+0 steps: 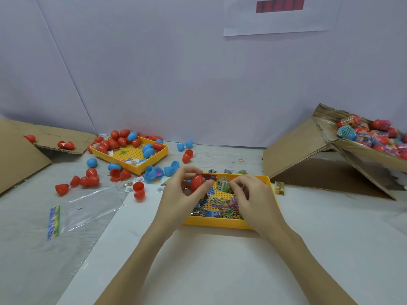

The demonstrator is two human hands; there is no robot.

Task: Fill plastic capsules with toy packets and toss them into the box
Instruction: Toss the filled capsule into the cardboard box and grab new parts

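Note:
My left hand (184,190) grips a closed red capsule (196,182) over the left end of the near yellow tray (220,223). Several toy packets (222,203) lie in that tray. My right hand (248,194) is inside the tray with its fingers curled down among the packets; whether it pinches one I cannot tell. The cardboard box (361,148) at the right is tipped toward me and holds several filled capsules.
A second yellow tray (161,154) at the back left holds red and blue capsules. Loose capsule halves (88,179) and packets lie scattered around it. A clear plastic bag (88,210) lies at the left. Cardboard flaps (19,155) border the left side.

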